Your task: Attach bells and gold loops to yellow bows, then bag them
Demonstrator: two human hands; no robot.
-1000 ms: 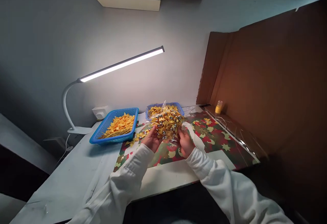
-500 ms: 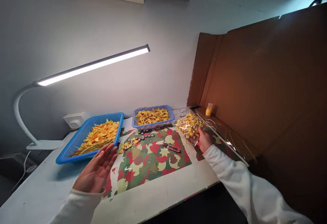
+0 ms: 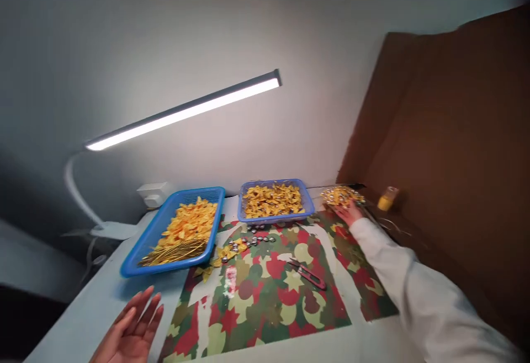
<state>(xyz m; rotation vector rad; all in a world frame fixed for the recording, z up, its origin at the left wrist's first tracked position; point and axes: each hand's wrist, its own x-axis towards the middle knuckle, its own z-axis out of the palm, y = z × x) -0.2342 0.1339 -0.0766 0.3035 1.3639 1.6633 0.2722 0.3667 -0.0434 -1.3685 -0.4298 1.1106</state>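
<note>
At the back right, a clear plastic bag of yellow bows and silver beads (image 3: 342, 193) lies low by the wall. My right hand (image 3: 349, 213) is on its near edge, the fingers slightly blurred and partly sunk against the bag. My left hand (image 3: 134, 327) hangs palm up at the front left, fingers spread, holding nothing. It is nearest to a blue basket (image 3: 134, 268) of yellow bows (image 3: 190, 222) and gold twist ties (image 3: 178, 251). Pink-handled thread snips (image 3: 308, 275) lie on the patterned mat (image 3: 265, 302).
A smaller blue-violet basket (image 3: 276, 219) of tied yellow bows stands at the back. Loose silver beads (image 3: 259, 239) and yellow bows (image 3: 226, 252) lie on the mat. A desk lamp (image 3: 186, 112) reaches over the table. A yellow-filled jar (image 3: 387, 200) stands by the cardboard wall (image 3: 451, 148).
My right hand has carried the bag back to the far right corner and lower. My left hand has dropped toward the front left. The view has turned left.
</note>
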